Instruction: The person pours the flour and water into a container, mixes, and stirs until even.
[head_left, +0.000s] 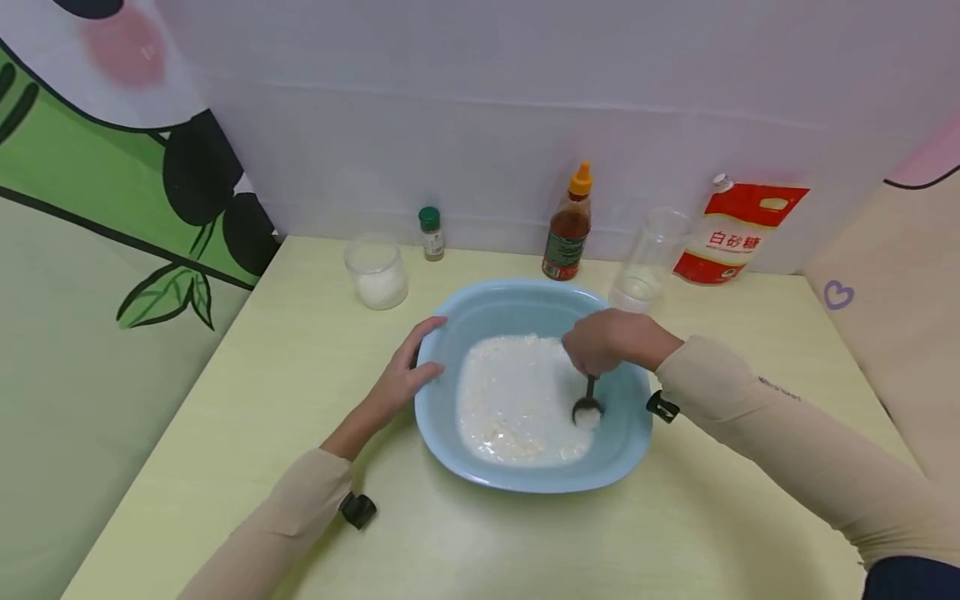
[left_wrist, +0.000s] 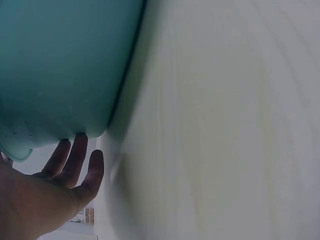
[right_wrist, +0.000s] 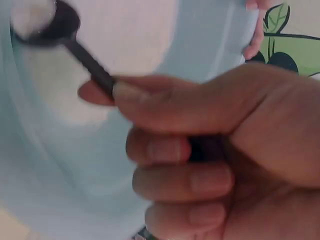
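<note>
A light blue basin (head_left: 525,477) stands on the table with white, milky liquid (head_left: 517,392) spread over its bottom. My left hand (head_left: 397,379) holds the basin's left rim. In the left wrist view, its fingers (left_wrist: 77,160) touch the outer wall (left_wrist: 65,60). Over the right part of the basin, my right hand (head_left: 618,340) grips a black spoon (head_left: 590,396) by its handle. White matter sits in the spoon's bowl. The right wrist view shows thumb and index finger pinching the spoon handle (right_wrist: 90,65), the other fingers curled.
Behind the basin are a glass of white contents (head_left: 378,279), a small green-capped jar (head_left: 432,237) and a sauce bottle (head_left: 566,237). A clear tall glass (head_left: 645,267) and a red-and-white sugar bag (head_left: 731,237) stand at the back right of the table (head_left: 750,367).
</note>
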